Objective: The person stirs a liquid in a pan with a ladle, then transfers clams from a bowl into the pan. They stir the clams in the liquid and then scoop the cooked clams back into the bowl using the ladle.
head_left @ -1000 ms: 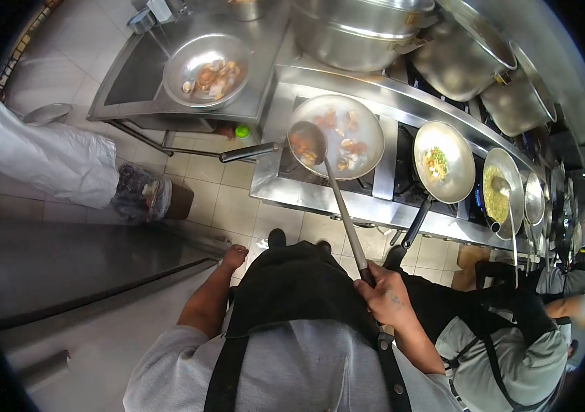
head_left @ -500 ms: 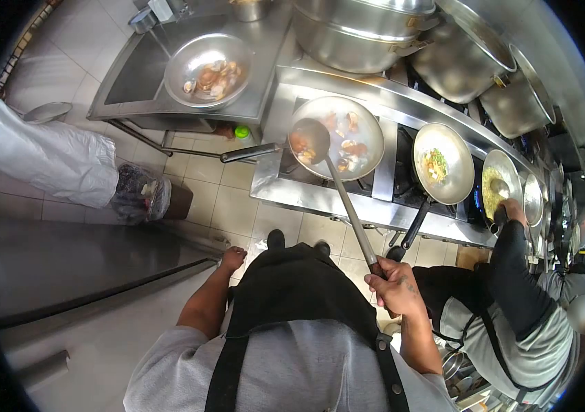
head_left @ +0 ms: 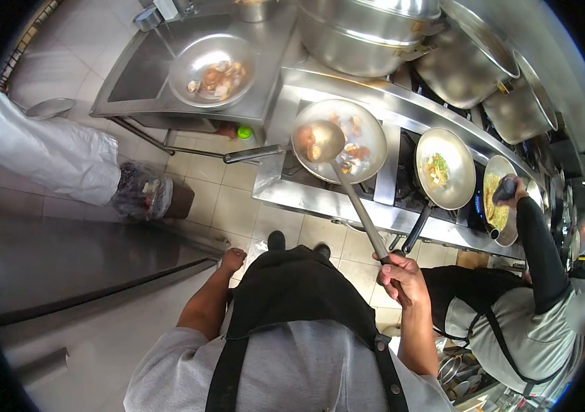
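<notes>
My right hand (head_left: 406, 280) is wrapped round the dark grip of a long-handled ladle (head_left: 362, 210). The ladle's bowl is over the left side of a frying pan (head_left: 379, 147) on the stove, with brownish pieces in it. More pieces, perhaps shellfish, lie in pale liquid in the pan. The pan's black handle (head_left: 254, 153) points left, untouched. My left hand (head_left: 234, 259) hangs low beside my apron (head_left: 292, 292), its fingers curled with nothing showing in them.
A metal bowl (head_left: 244, 58) of similar pieces sits on the steel sink counter. Another frying pan (head_left: 460, 178) holds chopped food. At right, a co-worker's hand (head_left: 510, 191) is over a third pan (head_left: 509, 237). Large pots (head_left: 347, 51) line the back; a lined bin (head_left: 181, 199) stands left.
The ladle's bowl has shifted and turned slightly in the pan, and my right hand has rotated around its grip. The co-worker's hand has moved up over the third pan. My left hand stays put.
</notes>
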`<action>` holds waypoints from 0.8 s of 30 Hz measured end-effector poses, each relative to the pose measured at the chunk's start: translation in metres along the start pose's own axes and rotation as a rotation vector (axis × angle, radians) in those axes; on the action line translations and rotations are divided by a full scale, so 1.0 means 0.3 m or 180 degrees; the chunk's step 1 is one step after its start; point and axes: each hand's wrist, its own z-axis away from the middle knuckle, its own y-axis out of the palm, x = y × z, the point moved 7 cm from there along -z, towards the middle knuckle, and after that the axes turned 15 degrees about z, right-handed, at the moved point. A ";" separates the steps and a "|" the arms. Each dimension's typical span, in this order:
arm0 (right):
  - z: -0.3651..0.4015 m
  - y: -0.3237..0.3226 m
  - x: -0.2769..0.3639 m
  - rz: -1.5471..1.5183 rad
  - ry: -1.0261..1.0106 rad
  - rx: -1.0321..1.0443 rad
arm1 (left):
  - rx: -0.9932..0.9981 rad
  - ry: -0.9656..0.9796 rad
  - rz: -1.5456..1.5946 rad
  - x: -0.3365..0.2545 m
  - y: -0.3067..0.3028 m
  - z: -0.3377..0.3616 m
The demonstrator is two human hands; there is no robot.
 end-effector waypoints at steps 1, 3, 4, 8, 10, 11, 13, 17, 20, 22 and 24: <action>0.009 -0.003 0.008 0.0055 -0.0040 -0.0006 | 0.0240 0.0186 -0.0429 -0.019 0.002 0.006; 0.029 -0.001 0.043 0.0030 -0.0083 -0.0044 | 0.0468 0.0385 -0.0843 -0.027 0.020 0.000; 0.039 0.003 0.066 0.0051 -0.0092 -0.0043 | 0.0450 0.0151 -0.0844 -0.010 0.021 -0.006; 0.044 0.026 0.174 0.0019 -0.0200 -0.0122 | 0.0118 -0.0590 0.0060 0.122 0.051 -0.044; 0.018 0.050 0.246 0.0149 -0.0377 -0.0051 | -0.0011 -0.0994 0.0871 0.083 0.045 -0.020; 0.000 0.067 0.280 0.0226 -0.0428 -0.0025 | -0.0116 -0.1382 0.1659 0.079 0.044 -0.007; -0.041 0.137 0.356 0.0361 -0.0509 0.0066 | -0.0287 -0.0936 0.1485 0.102 0.061 -0.009; -0.158 0.322 0.503 0.0878 -0.0646 0.0232 | -0.0627 0.0672 -0.0283 0.022 0.035 0.041; -0.315 0.452 0.563 0.1793 -0.0890 0.0194 | -0.0480 0.0970 -0.0962 -0.091 0.002 0.133; -0.380 0.572 0.594 0.2635 -0.1134 0.0009 | -0.0345 0.0820 -0.1307 -0.035 0.031 0.143; -0.436 0.647 0.598 0.3146 -0.1320 -0.0186 | -0.0278 0.0694 -0.1110 -0.025 0.015 0.176</action>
